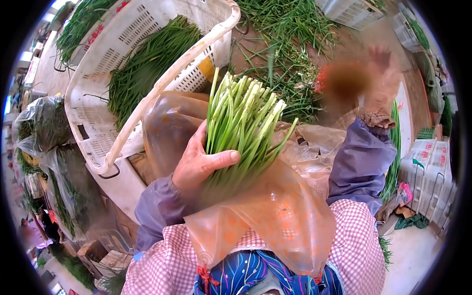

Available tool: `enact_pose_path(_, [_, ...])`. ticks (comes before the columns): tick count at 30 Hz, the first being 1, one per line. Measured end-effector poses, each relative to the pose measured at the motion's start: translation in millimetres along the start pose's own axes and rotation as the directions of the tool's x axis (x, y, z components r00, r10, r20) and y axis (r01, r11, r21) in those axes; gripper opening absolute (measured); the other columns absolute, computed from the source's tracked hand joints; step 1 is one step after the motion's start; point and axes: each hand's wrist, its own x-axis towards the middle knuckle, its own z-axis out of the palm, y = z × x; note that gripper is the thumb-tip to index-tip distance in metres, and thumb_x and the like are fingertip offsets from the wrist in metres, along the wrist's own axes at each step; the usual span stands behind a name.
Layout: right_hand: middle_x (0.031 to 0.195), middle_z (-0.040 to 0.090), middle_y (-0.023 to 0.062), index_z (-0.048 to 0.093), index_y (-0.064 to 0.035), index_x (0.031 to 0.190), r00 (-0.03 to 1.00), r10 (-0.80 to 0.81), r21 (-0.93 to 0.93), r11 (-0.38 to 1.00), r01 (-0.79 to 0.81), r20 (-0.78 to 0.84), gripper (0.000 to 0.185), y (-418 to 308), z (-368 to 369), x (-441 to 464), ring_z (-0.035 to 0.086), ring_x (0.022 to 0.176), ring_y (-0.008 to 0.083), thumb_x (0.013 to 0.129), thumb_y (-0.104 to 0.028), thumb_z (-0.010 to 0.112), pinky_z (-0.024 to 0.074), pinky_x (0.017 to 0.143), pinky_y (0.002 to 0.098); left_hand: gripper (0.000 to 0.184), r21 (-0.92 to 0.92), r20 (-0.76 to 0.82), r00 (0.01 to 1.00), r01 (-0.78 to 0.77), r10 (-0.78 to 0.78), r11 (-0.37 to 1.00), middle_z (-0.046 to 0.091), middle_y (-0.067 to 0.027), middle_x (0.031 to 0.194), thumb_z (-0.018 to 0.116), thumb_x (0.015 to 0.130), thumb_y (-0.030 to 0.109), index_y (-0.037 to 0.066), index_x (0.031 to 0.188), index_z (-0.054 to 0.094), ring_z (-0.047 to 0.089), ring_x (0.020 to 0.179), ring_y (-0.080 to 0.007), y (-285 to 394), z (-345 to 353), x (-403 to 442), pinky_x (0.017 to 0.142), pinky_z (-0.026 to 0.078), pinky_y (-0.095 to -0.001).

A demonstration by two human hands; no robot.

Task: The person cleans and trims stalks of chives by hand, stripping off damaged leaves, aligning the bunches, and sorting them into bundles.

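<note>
My left hand (199,160) is closed around a thick bunch of green chives (246,115), thumb across the front. Their pale cut ends point up and away from me; the lower part is blurred over my lap. My right hand (386,83) is raised at the far right, apart from the bunch. A brown smear covers part of it and its fingers are blurred, so I cannot tell what it holds. An orange-tinted plastic apron (275,211) lies over my lap, beneath the bunch.
A white slatted basket (93,108) with a thick handle stands at the left, holding more chives (147,64). Loose green stalks (290,29) lie scattered on the floor ahead. White crates (427,172) stand at the right. Plastic-bagged greens (44,123) are at the far left.
</note>
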Motion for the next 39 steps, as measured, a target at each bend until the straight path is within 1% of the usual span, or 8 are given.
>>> enact_pose_path(3, [0.075, 0.060, 0.0136, 0.056, 0.0023, 0.085, 0.929, -0.017, 0.239, 0.968, -0.077, 0.369, 0.023, -18, 63, -61, 0.061, 0.070, 0.0218, 0.095, -0.014, 0.044, 0.0555, 0.074, 0.0345, 0.083, -0.134, 0.016, 0.998, 0.063, -0.062, 0.989, 0.053, -0.0104, 0.124, 0.079, 0.069, 0.027, 0.000, 0.135, 0.036, 0.052, 0.112, -0.0200, -1, 6, 3, 0.098, 0.041, -0.0338])
enact_pose_path(8, [0.065, 0.060, 0.0035, 0.057, -0.0027, 0.094, 0.203, 0.610, -0.406, 0.704, -0.583, 0.766, 0.016, 21, 87, -125, 0.057, 0.052, 0.0081, 0.094, -0.019, 0.053, 0.0462, 0.045, 0.0200, 0.057, -0.447, 0.079, 0.989, 0.148, -0.126, 0.882, 0.056, -0.0078, 0.119, 0.053, 0.092, 0.039, 0.003, 0.135, 0.039, 0.056, 0.104, -0.0180, -7, -1, 3, 0.091, 0.047, -0.0349])
enact_pose_path(11, [0.063, 0.058, 0.0013, 0.056, -0.0026, 0.091, 0.308, 0.743, -0.689, 0.668, -0.281, 0.594, 0.014, 37, 82, -137, 0.053, 0.047, 0.0059, 0.095, -0.015, 0.052, 0.0430, 0.042, 0.0186, 0.050, -0.598, 0.141, 0.980, 0.198, -0.141, 0.776, 0.057, -0.0069, 0.116, 0.038, 0.098, 0.040, 0.004, 0.134, 0.041, 0.057, 0.100, -0.0166, -8, -9, 3, 0.088, 0.048, -0.0352])
enact_pose_path(19, [0.065, 0.060, 0.0024, 0.062, -0.0015, 0.091, 0.630, 0.638, -0.709, 0.680, -0.189, 0.443, 0.012, 27, 81, -130, 0.055, 0.053, 0.0053, 0.092, -0.011, 0.054, 0.0432, 0.043, 0.0198, 0.083, -0.094, 0.150, 0.988, 0.036, -0.022, 0.995, 0.050, -0.0088, 0.129, 0.079, 0.069, 0.006, 0.001, 0.137, 0.032, 0.049, 0.117, -0.0177, 0, -2, 3, 0.102, 0.037, -0.0329])
enact_pose_path(24, [0.099, 0.062, 0.0148, 0.060, -0.0054, 0.101, 0.791, 0.133, -0.005, 0.987, -0.162, 0.598, 0.015, 18, 21, -82, 0.064, 0.088, 0.0165, 0.091, -0.016, 0.055, 0.0545, 0.069, 0.0263, 0.082, -0.098, 0.136, 0.991, 0.022, -0.009, 0.995, 0.053, -0.0088, 0.125, 0.080, 0.068, 0.008, 0.001, 0.136, 0.035, 0.050, 0.115, -0.0173, -4, -9, 1, 0.101, 0.038, -0.0323])
enact_pose_path(32, [0.137, 0.040, 0.0174, 0.039, -0.0084, 0.136, 0.720, 0.638, -0.720, 0.632, -0.288, 0.272, 0.060, 75, -22, -153, 0.049, 0.118, 0.0303, 0.089, -0.040, 0.058, 0.0383, 0.099, 0.0498, 0.083, -0.072, 0.086, 0.996, -0.012, 0.019, 0.997, 0.053, -0.0089, 0.124, 0.081, 0.068, 0.015, 0.001, 0.135, 0.035, 0.051, 0.113, -0.0179, 1, -14, -8, 0.100, 0.038, -0.0322])
enact_pose_path(34, [0.137, 0.040, 0.0179, 0.025, -0.0068, 0.142, 0.311, 0.690, -0.046, 0.446, -0.894, 0.653, 0.072, 55, -5, -172, 0.046, 0.121, 0.0295, 0.090, -0.052, 0.049, 0.0387, 0.100, 0.0475, 0.083, -0.140, 0.078, 0.995, -0.047, 0.058, 0.989, 0.053, -0.0090, 0.125, 0.081, 0.069, 0.016, 0.001, 0.135, 0.034, 0.051, 0.113, -0.0179, -2, -13, -6, 0.099, 0.039, -0.0323])
enact_pose_path(39, [0.139, 0.038, 0.0161, 0.018, -0.0075, 0.145, 0.361, 0.710, 0.098, 0.383, -0.918, 0.605, 0.077, 41, 30, -225, 0.040, 0.128, 0.0294, 0.091, -0.059, 0.038, 0.0341, 0.106, 0.0453, 0.080, -0.120, 0.008, 0.999, -0.036, 0.037, 0.992, 0.051, -0.0085, 0.126, 0.080, 0.071, 0.021, 0.001, 0.134, 0.035, 0.052, 0.112, -0.0168, -1, 3, -5, 0.097, 0.041, -0.0330])
